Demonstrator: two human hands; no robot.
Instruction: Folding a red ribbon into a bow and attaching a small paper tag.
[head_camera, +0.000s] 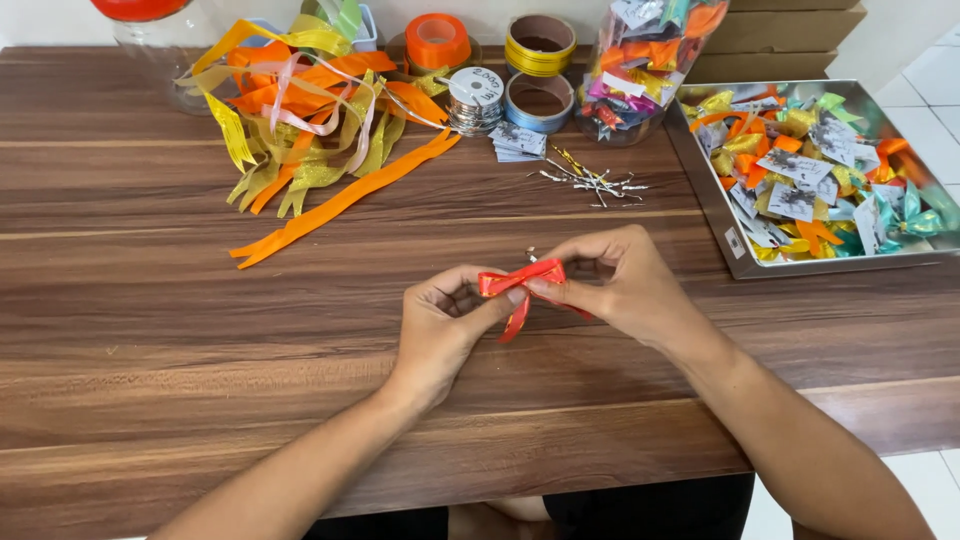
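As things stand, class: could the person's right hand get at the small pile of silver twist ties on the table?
Probably yes, once freed. The right hand pinches the red ribbon bow together with the left hand, and the silver twist ties lie just beyond it on bare wooden table, nothing between.

Dark wooden surface (150, 380); on it a heap of ribbon strips (310, 110), ribbon spools (500, 70), small cards (518, 140), wire ties (592, 180), a clear jar (640, 70); metal tray (745, 265) at right.

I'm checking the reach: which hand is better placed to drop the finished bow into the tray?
Probably the right hand: it pinches the bow on the tray's side; the left hand is farther away.
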